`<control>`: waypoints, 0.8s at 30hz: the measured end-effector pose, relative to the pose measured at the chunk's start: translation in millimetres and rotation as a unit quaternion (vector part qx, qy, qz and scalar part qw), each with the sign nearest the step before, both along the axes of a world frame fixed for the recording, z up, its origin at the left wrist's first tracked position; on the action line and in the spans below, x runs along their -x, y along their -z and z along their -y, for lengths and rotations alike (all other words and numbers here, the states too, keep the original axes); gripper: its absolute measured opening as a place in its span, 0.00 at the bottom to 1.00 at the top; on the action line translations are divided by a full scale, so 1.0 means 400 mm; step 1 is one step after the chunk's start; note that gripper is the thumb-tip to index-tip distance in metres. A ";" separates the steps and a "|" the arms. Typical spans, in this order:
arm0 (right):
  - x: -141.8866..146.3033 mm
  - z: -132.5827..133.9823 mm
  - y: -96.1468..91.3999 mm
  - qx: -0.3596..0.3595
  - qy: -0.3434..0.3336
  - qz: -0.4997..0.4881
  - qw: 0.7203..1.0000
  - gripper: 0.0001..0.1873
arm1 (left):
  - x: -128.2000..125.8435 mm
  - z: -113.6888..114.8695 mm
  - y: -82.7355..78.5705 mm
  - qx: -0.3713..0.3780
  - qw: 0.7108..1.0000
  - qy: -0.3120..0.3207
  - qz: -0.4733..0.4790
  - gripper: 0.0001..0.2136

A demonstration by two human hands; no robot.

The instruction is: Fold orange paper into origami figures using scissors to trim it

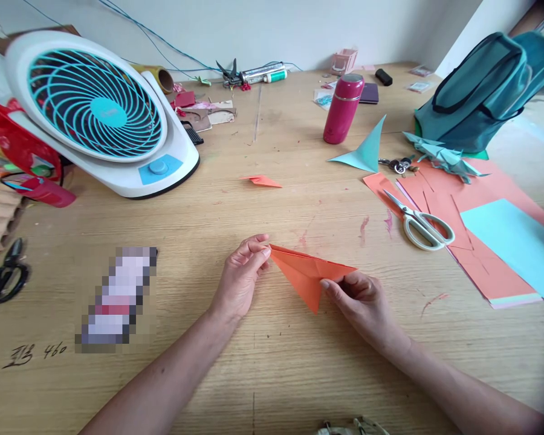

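A folded triangle of orange paper [303, 278] is held a little above the table, its point hanging down toward me. My left hand [242, 275] pinches its left corner between thumb and fingers. On the other side my right hand [358, 302] grips it near the right corner, thumb in front and the fingers partly hidden behind. Beyond them lies a small folded orange paper piece [262, 180]. White-handled scissors [424, 226] rest to the right on orange paper sheets [469, 266].
A fan [109, 115] stands at the back left, a blurred phone-like rectangle [118, 296] nearer. Black-handled scissors [4, 278] lie far left. A magenta bottle [343, 109], a folded teal paper [365, 151], folded teal paper shapes [448, 158], a light-blue sheet [517, 241] and a teal bag [476, 96] are at right.
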State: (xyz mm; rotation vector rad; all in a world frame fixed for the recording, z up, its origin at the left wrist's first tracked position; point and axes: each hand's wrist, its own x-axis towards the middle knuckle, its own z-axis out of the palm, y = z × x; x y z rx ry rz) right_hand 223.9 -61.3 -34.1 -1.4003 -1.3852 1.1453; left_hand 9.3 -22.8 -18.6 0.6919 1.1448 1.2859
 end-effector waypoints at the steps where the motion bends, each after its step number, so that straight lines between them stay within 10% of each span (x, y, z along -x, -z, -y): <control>1: 0.000 0.000 0.000 0.003 -0.002 -0.002 1.000 0.25 | 0.001 -0.001 0.001 0.002 1.000 -0.003 0.008 0.07; 12: -0.004 0.002 0.014 0.014 0.017 -0.014 1.000 0.25 | 0.020 -0.008 -0.005 -0.014 0.998 0.057 0.027 0.21; 24: -0.001 -0.001 0.001 0.019 -0.011 -0.008 1.000 0.23 | -0.017 0.022 0.020 -0.077 0.992 0.068 -0.073 0.06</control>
